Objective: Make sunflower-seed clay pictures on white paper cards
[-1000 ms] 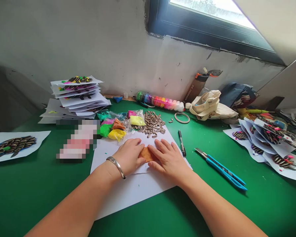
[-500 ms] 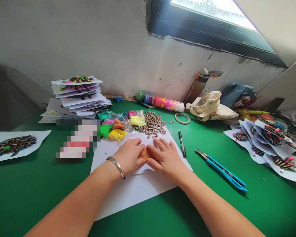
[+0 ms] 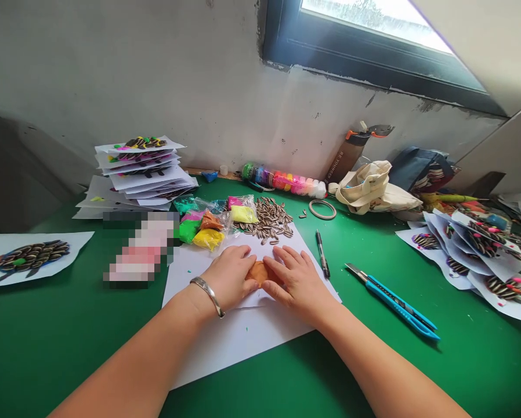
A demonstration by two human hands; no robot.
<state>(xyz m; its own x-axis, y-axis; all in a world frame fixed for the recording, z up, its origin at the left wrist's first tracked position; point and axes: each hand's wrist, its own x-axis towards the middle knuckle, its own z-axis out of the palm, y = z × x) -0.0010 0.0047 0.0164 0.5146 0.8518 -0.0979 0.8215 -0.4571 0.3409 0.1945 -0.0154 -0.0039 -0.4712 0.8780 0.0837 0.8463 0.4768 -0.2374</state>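
A flattened piece of orange modelling clay (image 3: 259,274) lies on white paper (image 3: 238,342) in front of me. My left hand (image 3: 229,276) holds its left side, thumb at the near edge and fingers over the far edge. On the other side, my right hand (image 3: 293,278) grips the clay the same way, fingers slightly bent. Parts of the clay's edges are hidden under the fingers. Just beyond the hands are small bags of coloured clay (image 3: 208,238) and a pile of striped sunflower seeds (image 3: 271,217).
To the right lie a black pen (image 3: 322,253) and a blue utility knife (image 3: 393,303) with its blade out. A tape ring (image 3: 322,209) sits farther back. Seed-decorated sheets lie at left (image 3: 38,255) and right (image 3: 504,290); a paper stack (image 3: 147,181) stands back left.
The hands have moved slightly apart, and more of the orange clay shows between them. The whole view has shifted a little; the things on the table stay where they were.
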